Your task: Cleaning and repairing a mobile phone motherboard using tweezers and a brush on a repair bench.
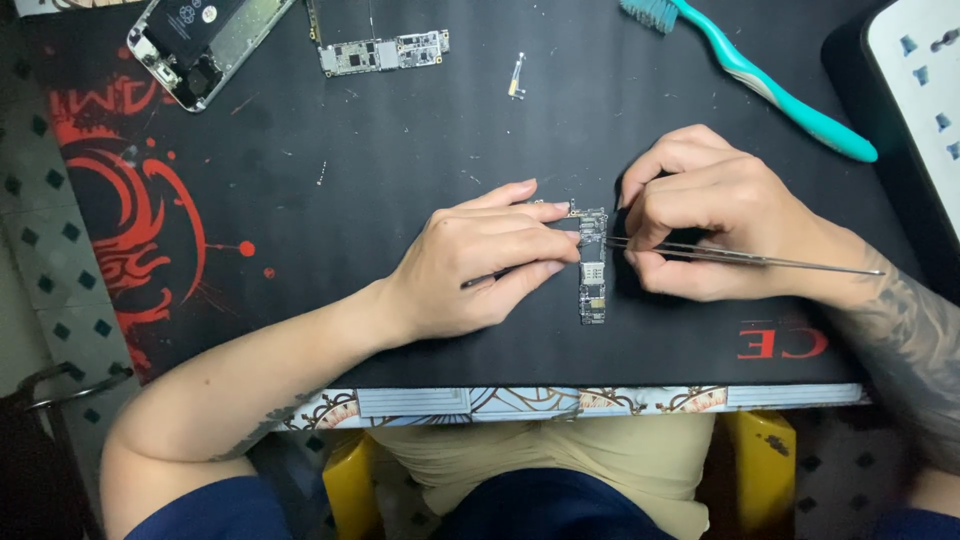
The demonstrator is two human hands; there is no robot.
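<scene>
A narrow phone circuit board lies lengthwise on the black desk mat. My left hand rests on the mat beside it, fingertips pressing the board's upper left edge, with a thin dark tool under the fingers. My right hand grips metal tweezers whose tips reach onto the board's upper part.
An opened phone body lies at the top left, a second circuit board next to it. A small metal part sits mid-top. A teal toothbrush lies top right, beside a white power strip.
</scene>
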